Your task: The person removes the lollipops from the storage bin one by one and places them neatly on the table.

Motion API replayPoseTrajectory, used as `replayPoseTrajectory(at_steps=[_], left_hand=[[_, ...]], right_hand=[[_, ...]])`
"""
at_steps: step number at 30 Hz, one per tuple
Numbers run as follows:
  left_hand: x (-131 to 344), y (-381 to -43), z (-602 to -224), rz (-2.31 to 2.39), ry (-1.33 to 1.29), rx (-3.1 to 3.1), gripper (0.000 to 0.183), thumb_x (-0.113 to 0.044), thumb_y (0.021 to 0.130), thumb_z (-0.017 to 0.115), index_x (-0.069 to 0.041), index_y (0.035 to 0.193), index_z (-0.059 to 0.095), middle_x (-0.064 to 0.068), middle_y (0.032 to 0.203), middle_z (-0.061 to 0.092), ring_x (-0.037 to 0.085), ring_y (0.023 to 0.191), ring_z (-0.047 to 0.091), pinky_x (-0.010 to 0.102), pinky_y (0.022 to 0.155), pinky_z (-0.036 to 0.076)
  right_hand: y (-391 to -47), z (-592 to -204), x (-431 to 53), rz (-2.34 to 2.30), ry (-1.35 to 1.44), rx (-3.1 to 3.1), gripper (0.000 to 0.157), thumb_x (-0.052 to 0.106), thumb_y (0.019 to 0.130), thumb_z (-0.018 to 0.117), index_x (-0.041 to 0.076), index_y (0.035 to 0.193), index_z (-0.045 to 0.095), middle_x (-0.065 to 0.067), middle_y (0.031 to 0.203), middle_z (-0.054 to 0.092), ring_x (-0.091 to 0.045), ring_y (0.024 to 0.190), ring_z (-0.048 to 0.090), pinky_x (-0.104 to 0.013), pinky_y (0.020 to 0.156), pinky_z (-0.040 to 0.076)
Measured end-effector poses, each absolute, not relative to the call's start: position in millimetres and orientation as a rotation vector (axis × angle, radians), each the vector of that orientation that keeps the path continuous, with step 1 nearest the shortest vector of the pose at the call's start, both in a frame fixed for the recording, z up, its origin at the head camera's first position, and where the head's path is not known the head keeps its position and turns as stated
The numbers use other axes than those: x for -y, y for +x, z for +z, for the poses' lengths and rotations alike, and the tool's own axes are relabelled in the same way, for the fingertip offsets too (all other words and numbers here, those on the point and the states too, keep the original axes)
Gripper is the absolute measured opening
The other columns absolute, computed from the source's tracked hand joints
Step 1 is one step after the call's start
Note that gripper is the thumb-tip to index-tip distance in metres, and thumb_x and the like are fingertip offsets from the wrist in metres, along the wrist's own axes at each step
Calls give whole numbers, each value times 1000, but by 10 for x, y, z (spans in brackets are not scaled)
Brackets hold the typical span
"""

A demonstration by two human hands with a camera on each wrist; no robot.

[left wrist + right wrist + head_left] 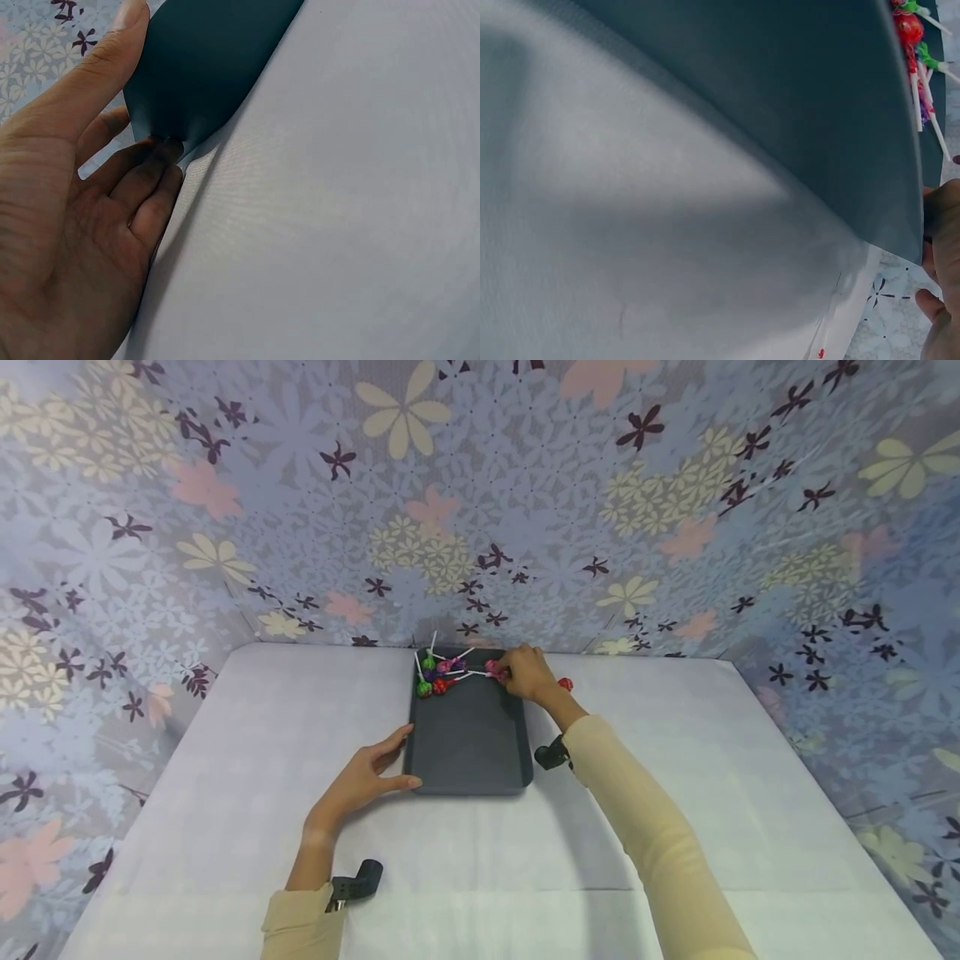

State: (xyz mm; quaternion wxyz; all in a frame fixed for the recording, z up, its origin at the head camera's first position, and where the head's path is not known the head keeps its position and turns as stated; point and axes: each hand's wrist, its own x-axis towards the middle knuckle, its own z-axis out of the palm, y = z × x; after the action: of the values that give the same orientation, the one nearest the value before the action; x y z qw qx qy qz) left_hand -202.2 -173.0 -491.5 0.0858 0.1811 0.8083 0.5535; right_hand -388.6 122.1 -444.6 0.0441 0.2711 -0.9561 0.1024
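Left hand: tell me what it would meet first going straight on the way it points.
The gray tray: the left hand is at its near-left corner, apparently touching it.

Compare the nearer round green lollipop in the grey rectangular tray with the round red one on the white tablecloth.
The round green lollipop lies inside the grey rectangular tray; the round red lollipop lies outside it, on the white tablecloth.
The green one lies among other lollipops; the red one lies apart from them.
The green one's white stick shows; the red one's cannot be made out.
Both heads are round.
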Motion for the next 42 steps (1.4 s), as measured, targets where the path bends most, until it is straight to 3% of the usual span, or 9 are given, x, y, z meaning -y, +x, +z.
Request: replayPoseTrajectory(at_steps=[6, 20, 28, 36, 39, 42], left_hand=[[1730, -2028, -4923, 1652, 541, -2406, 89, -26, 82, 80, -12, 154, 30, 12, 161, 24, 35, 143, 33, 43, 116, 34], [1701, -2020, -4925, 1673, 551, -2380, 90, -24, 82, 80, -11, 155, 29, 12, 161, 23, 35, 144, 31, 39, 116, 34], [1728, -2041, -4930, 1669, 564, -2394, 89, -24, 82, 79, -10, 154, 30, 12, 160, 24, 35, 144, 32, 41, 116, 34], [1737, -2014, -4919, 1644, 537, -2419, 89, -26, 82, 80, -11, 154, 30, 13, 160, 25, 36, 142, 34, 42, 115, 34], [1735, -2016, -4923, 1646, 540, -2419, 89, -26, 82, 80, -11, 154, 31, 13, 160, 25, 36, 142, 33, 43, 115, 34], [1724, -2024, -4924, 1658, 543, -2408, 88, -25, 82, 80, -11, 154, 31, 13, 160, 24, 36, 143, 32, 42, 116, 34]], right_hand=[[-3902, -4489, -1209, 302, 822, 2950, 23, 6, 84, 67, 16, 100, 79, -3, 105, 73, -30, 108, 58, -53, 97, 40], [-3869, -4499, -1253, 287, 858, 2923, 22, 4, 84, 62, 14, 96, 78, -2, 84, 72, -23, 86, 64, -51, 95, 42], [-3863, -4481, -1237, 379, 844, 2940, 22, 6, 86, 61, 13, 99, 78, -5, 89, 74, -24, 86, 63, -52, 96, 41], [-3809, -4375, -1258, 532, 842, 2935, 24, 2, 85, 61, 9, 101, 77, -7, 93, 73, -19, 76, 54, -38, 73, 52], [-3790, -4340, -1300, 629, 838, 2939, 23, 1, 85, 62, 6, 103, 76, -9, 95, 72, -21, 82, 57, -38, 76, 52], [-3784, -4322, -1360, 759, 864, 2916, 23, -2, 85, 64, 2, 105, 75, -13, 100, 72, -25, 92, 64, -41, 88, 55]])
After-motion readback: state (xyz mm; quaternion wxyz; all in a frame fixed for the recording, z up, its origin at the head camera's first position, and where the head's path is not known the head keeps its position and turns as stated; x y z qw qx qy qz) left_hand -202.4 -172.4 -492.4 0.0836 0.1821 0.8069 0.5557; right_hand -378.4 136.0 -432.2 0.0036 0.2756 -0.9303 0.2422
